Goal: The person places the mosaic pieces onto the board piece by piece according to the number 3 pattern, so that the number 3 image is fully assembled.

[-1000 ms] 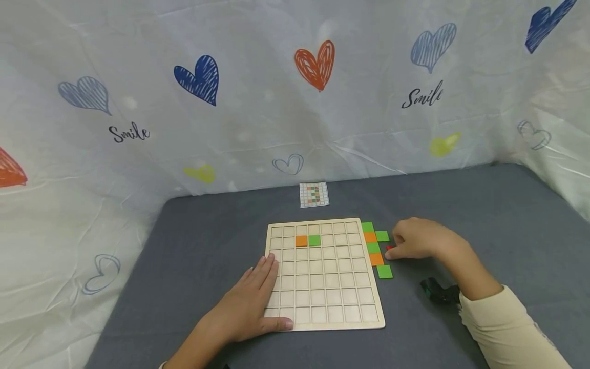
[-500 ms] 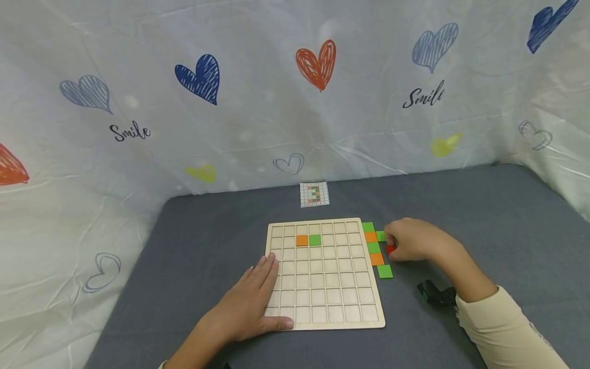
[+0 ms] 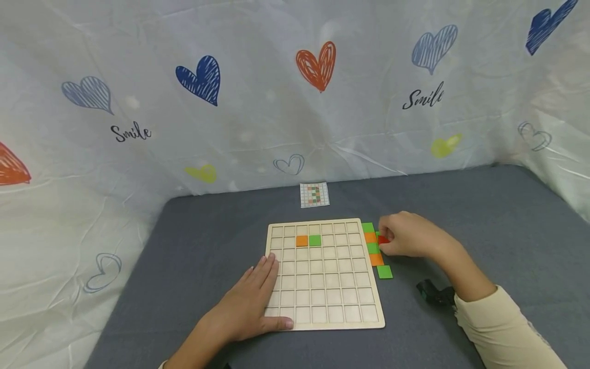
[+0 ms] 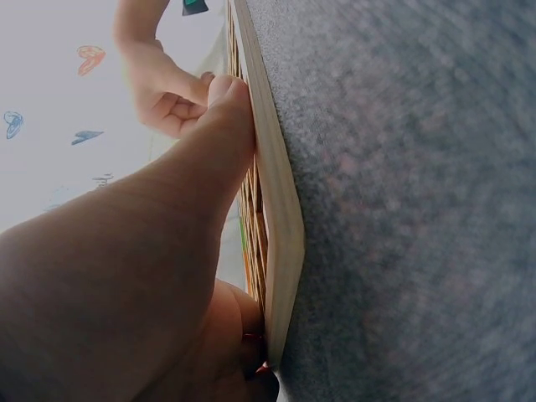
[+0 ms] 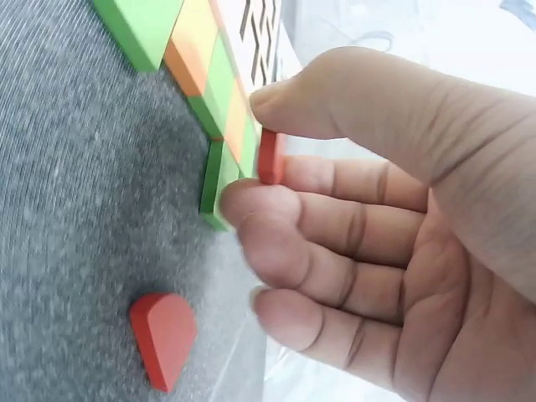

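My left hand rests flat on the left edge of a wooden grid board, fingers straight and thumb at the near corner. An orange tile and a green tile sit side by side in the board's second row from the far edge. Just right of the board, my right hand pinches a small red tile between thumb and fingers. That hand partly hides a green tile in the head view. Another red tile, with a rounded end, lies on the cloth in the right wrist view.
Several green and orange tiles line the board's right side, the nearest a loose green tile. A small card with a coloured grid pattern lies beyond the board. Grey cloth covers the table, and a heart-printed curtain hangs behind.
My right hand has taken hold of the red tile and moved it left and slightly away, closer to the board. My left hand has stayed in place.
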`<state>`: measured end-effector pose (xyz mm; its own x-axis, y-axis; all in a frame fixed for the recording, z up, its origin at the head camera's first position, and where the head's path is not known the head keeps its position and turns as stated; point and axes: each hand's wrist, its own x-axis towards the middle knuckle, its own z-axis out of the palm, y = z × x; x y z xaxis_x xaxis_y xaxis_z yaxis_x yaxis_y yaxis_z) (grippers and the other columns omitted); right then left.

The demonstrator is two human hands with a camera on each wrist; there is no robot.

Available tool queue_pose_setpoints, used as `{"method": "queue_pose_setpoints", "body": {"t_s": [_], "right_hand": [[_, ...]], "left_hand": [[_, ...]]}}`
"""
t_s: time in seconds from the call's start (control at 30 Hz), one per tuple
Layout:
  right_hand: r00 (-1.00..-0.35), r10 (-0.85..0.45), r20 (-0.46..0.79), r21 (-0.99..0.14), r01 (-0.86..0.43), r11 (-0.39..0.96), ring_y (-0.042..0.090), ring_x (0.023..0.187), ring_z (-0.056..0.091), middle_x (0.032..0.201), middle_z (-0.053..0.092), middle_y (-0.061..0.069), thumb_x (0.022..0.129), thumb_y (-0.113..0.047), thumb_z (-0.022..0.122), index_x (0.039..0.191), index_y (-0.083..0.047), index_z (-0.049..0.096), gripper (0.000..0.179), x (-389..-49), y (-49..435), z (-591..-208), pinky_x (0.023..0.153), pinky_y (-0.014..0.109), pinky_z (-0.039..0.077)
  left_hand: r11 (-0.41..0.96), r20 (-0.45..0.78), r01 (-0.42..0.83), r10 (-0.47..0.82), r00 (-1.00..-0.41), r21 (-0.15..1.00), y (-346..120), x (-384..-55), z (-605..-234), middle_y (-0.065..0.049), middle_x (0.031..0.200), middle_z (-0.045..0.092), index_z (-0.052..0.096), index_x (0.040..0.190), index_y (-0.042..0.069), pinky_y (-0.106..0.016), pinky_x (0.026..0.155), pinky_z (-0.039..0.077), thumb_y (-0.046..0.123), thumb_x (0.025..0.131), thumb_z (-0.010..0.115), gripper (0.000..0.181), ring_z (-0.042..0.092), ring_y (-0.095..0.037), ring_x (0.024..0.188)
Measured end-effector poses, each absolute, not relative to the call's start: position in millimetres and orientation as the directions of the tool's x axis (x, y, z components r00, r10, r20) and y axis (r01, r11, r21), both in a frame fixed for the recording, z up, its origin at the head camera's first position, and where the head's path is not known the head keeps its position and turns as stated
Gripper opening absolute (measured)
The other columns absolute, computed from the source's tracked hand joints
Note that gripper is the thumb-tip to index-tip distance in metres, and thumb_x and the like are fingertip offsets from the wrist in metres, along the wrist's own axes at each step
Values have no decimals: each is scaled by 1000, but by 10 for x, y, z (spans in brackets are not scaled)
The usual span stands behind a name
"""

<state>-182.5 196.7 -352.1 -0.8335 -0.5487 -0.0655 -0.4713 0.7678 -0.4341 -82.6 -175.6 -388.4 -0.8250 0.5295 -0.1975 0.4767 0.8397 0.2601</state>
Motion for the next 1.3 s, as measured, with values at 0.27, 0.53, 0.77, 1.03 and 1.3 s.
{"method": "queue_pose_setpoints", "body": {"t_s": [0.27,0.53,0.77,1.03,1.3], "right_hand": [[-824,-565,-38,-470,-484,738,9,51,35,59,37,-5,82,-5,70,83,-8,59,11,-1862,1840,-3545,53,27,30],[-790,-614,-13,-505,-524,685,8,53,36,61,40,-5,84,-4,72,86,-7,62,11,-1931,1716,-3588,55,26,31],[-784,-620,-29,-484,-531,695,8,52,35,59,40,-5,85,-4,71,95,-4,65,12,-1993,1543,-3615,54,26,31],[-771,-636,-39,-467,-549,693,10,53,34,60,41,-3,86,-2,70,94,-5,64,10,-2042,1360,-3644,53,26,32],[-758,-650,-45,-444,-568,693,10,55,35,63,43,-3,84,2,67,95,-3,63,13,-2053,1204,-3654,55,26,33]], "left_hand": [[842,-205,474,527,-825,256,-1749,-830,-3890,-17,166,8,17,158,-2,-54,117,20,82,83,50,117,6,-30,152],[839,-189,480,530,-827,255,-1756,-831,-3917,-17,166,8,18,158,-2,-55,116,21,83,83,49,118,7,-31,152],[841,-187,478,528,-829,255,-1757,-832,-3927,-17,166,8,18,158,-2,-55,116,20,83,83,48,118,7,-31,152],[841,-201,471,526,-826,265,-1754,-825,-3907,-17,166,7,16,159,-2,-54,117,19,83,83,49,119,6,-30,152],[847,-209,467,519,-829,253,-1745,-835,-3908,-16,166,7,17,159,-2,-54,117,20,84,82,48,120,7,-30,152]]}}
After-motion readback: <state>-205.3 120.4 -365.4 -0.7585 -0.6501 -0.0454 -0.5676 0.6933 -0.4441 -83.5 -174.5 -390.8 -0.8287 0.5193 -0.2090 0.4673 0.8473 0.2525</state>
